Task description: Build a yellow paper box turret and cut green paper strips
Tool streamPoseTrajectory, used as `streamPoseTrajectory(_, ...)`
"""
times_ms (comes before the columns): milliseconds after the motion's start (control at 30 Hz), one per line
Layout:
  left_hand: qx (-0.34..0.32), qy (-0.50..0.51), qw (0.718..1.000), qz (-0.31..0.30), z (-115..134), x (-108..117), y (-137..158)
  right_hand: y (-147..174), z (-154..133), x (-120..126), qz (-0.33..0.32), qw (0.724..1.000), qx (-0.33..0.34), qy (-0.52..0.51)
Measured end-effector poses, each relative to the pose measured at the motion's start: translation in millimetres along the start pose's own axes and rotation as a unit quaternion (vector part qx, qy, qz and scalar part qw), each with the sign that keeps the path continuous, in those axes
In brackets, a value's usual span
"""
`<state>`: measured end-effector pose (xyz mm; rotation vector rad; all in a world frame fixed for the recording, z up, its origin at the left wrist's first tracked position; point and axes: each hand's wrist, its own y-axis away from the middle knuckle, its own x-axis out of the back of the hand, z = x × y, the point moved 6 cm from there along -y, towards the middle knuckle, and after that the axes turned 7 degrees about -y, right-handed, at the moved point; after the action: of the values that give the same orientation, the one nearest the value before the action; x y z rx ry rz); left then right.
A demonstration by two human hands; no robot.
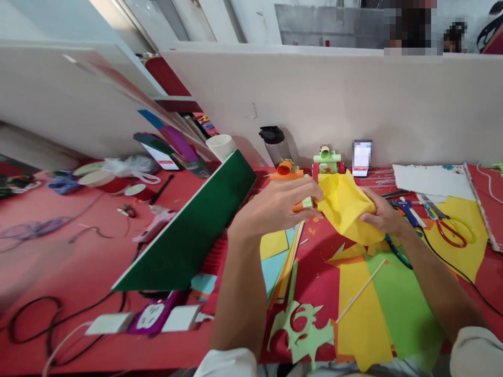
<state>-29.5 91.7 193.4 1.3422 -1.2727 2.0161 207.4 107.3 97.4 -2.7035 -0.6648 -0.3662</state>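
While left hand [285,201] and right hand [380,210] grasp yellow paper [346,207], its underside hidden, orange roll [285,168] partly covered

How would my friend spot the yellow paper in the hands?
Start at the big green board on the red table. To its right, the left hand and right hand have the yellow paper between them. It's bent, creased and held up, while the yellow sheet nearer the wearer lies flat.

Creased, matt yellow paper [346,207] crowns a smooth red bench [82,269] bearing flat green paper [401,298], a pale wooden stick [361,291] and metal-bladed scissors [439,210].
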Motion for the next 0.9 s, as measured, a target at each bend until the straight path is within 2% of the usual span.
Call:
streamPoseTrajectory(100, 0.016, 0.02, 0.998, -0.052, 1, -3, 1, 0, -2, 1, 0.001, 1.0, 0.002, 0.001)
streamPoseTrajectory(300, -0.033, 0.112, 0.989, -0.086, 13, -7, -2, -1, -1, -2, -0.017, 0.999, 0.031, 0.012)
streamPoseTrajectory(467, 0.031, 0.115, 0.99, -0.079, 15, -6, -8, -2, -6, -3, -0.016, 0.998, 0.032, 0.053)
streamPoseTrajectory(633, 0.12, 0.102, 0.978, -0.139, 14, -12, -9, -4, -13, -8, -0.034, 0.996, 0.042, 0.069)
streamPoseTrajectory(767, 0.195, 0.099, 0.959, -0.179, 10, -16, -7, -4, -11, -7, -0.021, 0.995, 0.049, 0.08)
streamPoseTrajectory(900, 0.202, 0.113, 0.956, -0.182, 8, -15, -6, -3, -4, -3, -0.007, 0.995, 0.044, 0.085)
